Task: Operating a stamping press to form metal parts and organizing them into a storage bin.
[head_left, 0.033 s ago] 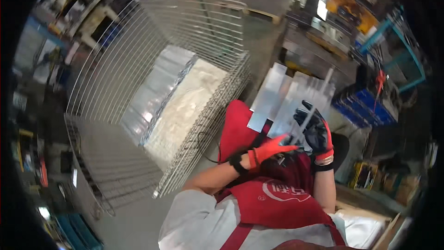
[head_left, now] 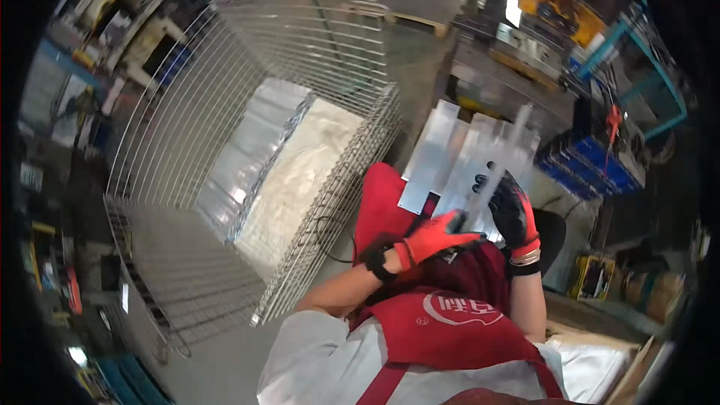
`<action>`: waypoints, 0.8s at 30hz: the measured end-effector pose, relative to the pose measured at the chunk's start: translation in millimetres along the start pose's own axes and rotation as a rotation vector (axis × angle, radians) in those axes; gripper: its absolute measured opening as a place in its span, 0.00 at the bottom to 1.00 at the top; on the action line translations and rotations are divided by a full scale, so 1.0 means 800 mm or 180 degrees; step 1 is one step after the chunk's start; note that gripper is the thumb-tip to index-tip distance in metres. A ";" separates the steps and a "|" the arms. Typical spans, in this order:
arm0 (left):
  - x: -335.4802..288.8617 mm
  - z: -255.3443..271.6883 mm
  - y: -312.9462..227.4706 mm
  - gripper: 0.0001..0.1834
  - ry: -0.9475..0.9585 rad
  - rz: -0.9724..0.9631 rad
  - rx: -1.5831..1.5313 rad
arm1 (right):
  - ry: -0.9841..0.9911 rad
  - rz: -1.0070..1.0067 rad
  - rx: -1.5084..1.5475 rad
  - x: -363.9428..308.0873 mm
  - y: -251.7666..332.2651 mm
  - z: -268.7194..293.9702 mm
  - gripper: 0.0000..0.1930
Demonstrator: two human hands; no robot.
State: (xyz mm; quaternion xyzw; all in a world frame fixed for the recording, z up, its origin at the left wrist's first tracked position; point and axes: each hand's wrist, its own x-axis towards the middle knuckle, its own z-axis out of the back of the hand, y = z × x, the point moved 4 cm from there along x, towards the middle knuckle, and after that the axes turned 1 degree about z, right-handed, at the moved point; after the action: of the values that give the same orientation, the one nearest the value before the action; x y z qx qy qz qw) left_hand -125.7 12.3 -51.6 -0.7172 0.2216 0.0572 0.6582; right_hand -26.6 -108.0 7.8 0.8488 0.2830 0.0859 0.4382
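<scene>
In this workshop, right of the wire cage (head_left: 356,150), steady the long strip (head_left: 501,161) within the fingers of the right hand (head_left: 514,216), cannot tell the left hand's (head_left: 441,240) grip.

Large white characters (head_left: 456,305) within a curved white outline (head_left: 426,304), near a small round white mark (head_left: 421,322), on the red cloth apron (head_left: 450,345)

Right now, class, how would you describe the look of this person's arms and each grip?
The left grip wears a red glove, dark at the finger ends, with a thick black wristband. The right grip wears a red-and-black glove, above a pale band and a thinner dark band. Pale short sleeves leave the forearms bare.
</scene>
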 end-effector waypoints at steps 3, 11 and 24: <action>-0.024 0.049 -0.063 0.40 -0.1102 0.0416 0.2726 | -0.0282 0.0261 -0.0506 -0.007 -0.002 0.032 0.21; 0.036 0.121 0.000 0.45 -0.2184 0.0197 0.4235 | -0.0429 0.0484 -0.0164 -0.025 -0.016 0.074 0.19; 0.057 0.068 -0.026 0.42 -0.1434 -0.0269 0.3948 | -0.1122 0.0882 -0.0676 -0.066 0.011 0.100 0.18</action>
State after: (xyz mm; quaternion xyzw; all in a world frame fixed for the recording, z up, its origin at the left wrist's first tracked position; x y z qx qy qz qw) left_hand -65.6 54.8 -56.6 -0.1837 0.0421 0.0417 0.9812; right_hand -34.6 -197.2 -28.0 0.8306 0.0726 0.0251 0.5516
